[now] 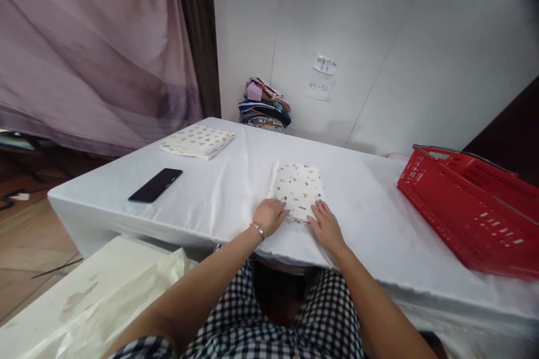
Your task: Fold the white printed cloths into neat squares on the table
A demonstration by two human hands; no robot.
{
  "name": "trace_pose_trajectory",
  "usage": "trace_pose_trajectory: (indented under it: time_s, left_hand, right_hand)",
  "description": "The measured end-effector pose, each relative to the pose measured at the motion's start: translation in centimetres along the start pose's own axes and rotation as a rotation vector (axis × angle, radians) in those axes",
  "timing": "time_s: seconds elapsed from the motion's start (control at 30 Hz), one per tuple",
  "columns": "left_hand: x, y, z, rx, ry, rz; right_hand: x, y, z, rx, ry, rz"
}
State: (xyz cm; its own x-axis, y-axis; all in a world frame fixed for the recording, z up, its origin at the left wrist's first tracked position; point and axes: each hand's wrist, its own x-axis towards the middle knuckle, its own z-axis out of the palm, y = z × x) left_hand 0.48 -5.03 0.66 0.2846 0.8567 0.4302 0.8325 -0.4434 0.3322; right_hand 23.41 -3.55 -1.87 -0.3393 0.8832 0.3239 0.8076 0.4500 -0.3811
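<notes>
A folded white cloth [297, 185] with small dark and coloured prints lies flat on the table in front of me. My left hand [269, 216] rests on its near left corner, fingers laid along the edge and thumb pointing inward. On the near right corner sits my right hand [326, 227], its fingers stretched out over the fabric. Both hands look open and press lightly on the cloth. Farther back on the left is a second folded cloth [197, 141], white with grey and a few yellow motifs.
The table wears a white tablecloth [357, 202]. A black phone [155, 185] lies at left, and a red plastic basket [475, 213] stands at right. Against the wall is a stack of folded clothes [264, 106]. A whitish stool or box [96, 286] is at lower left.
</notes>
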Motion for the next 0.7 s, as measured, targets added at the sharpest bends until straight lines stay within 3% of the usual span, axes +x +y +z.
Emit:
trace_pose_trajectory:
  time_s: [0.07, 0.23, 0.33, 0.47, 0.57, 0.63, 0.7]
  left_hand:
    - [0.5, -1.1, -0.7, -0.032, 0.026, -0.156]
    - [1.5, -2.5, -0.8, -0.157, 0.049, -0.544]
    - [1.7, -2.3, -0.3, -0.193, -0.009, -0.652]
    - [1.0, 0.2, 0.6, -0.191, -0.004, -0.598]
    - [0.2, 3.9, 1.7, -0.296, -0.087, -0.438]
    - [-0.1, 6.1, 2.4, -0.395, -0.187, -0.317]
    - [0.0, 7.2, 2.8, -0.458, -0.239, -0.283]
  right_hand:
    - [0.2, 0.2, 0.0, 0.133, -0.013, 0.078]
    - [1.2, 1.3, -0.3, 0.463, 0.031, 0.436]
    - [1.8, 2.6, -0.3, 0.456, 0.048, 0.466]
    - [3.8, 6.1, -1.8, 0.283, -0.017, 0.334]
    - [6.1, 9.0, -4.1, 0.073, 0.069, 0.222]
    - [7.3, 9.8, -5.3, -0.002, 0.138, 0.199]
    - [7.5, 8.9, -5.6, -0.030, 0.160, 0.152]
